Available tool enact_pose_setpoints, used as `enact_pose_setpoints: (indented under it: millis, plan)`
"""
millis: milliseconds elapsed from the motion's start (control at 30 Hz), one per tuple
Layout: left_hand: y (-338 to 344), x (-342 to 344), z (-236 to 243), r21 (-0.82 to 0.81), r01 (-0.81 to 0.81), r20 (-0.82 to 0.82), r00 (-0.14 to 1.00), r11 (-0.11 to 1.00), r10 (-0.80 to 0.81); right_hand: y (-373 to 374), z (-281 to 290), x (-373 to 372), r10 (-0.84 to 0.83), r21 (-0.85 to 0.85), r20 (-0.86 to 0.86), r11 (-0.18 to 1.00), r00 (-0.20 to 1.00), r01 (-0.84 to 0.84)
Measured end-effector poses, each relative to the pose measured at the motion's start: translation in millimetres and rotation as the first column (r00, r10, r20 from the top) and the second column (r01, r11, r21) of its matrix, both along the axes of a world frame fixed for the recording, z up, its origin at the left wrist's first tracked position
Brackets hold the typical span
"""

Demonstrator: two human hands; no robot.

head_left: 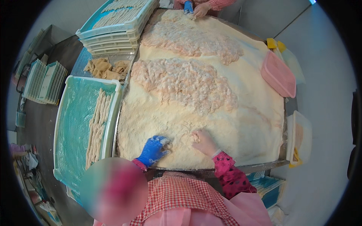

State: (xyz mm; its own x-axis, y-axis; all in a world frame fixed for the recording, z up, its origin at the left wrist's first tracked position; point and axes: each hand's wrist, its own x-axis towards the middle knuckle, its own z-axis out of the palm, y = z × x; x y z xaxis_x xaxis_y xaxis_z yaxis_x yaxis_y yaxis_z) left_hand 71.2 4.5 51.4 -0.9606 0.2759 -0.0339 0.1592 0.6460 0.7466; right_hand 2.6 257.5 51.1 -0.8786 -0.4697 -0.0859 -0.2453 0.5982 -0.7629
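My left hand (152,150), in a blue glove, curls over the floured surface (181,154) near the front edge, closed on a pale flour-coated piece. To its right my right hand (203,143), in a pale glove, has bent fingers around another small pale piece in the loose flour. Beyond both hands lie two spread heaps of glossy pinkish-white pieces, a nearer one (184,84) and a farther one (190,37). Left of the table, a teal-lined tray (71,124) holds several long pale coated strips (98,128).
Stacked trays (109,37) stand back left, above tan cloths (105,69). A pink basket (278,75) and a pale container (301,137) line the right edge. A co-worker's hands (195,8) work at the far end. More racks (43,81) stand at left.
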Motion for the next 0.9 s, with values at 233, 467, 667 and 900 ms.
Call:
enact_pose_setpoints:
  millis: [233,467,667,900]
  plan:
    - [5.1,-13.0,-6.4,0.737,-0.528,0.517,0.843,0.422,0.150,-11.3,-29.0,-24.1,-0.232,-0.306,0.335,0.890,0.913,0.338]
    - [17.7,-16.3,-11.1,0.753,-0.652,0.640,0.758,0.092,0.128,-36.7,-16.0,-31.4,-0.082,0.074,-0.070,0.993,0.994,0.087]
    - [39.4,-14.9,-20.2,0.722,-0.612,0.594,0.787,-0.322,-0.164,-34.1,-14.2,-27.5,-0.238,-0.291,0.517,0.855,0.823,0.430]
    - [121.8,-32.7,9.3,0.031,-0.006,0.089,0.996,-0.999,-0.004,-100.1,48.6,19.6,-0.148,-0.202,-0.308,0.975,0.940,0.087]
